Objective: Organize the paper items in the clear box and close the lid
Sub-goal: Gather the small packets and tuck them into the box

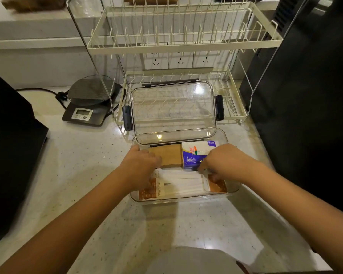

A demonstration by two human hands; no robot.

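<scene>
The clear box stands open on the counter, its clear lid raised upright behind it with dark latches at the sides. Inside lie a brown paper stack at the back left, a blue and white tissue pack at the back right, and white paper-wrapped items with orange ends along the front. My left hand reaches into the box's left side, fingers down on the white items. My right hand presses on their right end, fingertips hidden.
A two-tier cream wire dish rack stands right behind the box. A black kitchen scale with a cord sits to the left. A dark appliance fills the left edge and a black appliance the right.
</scene>
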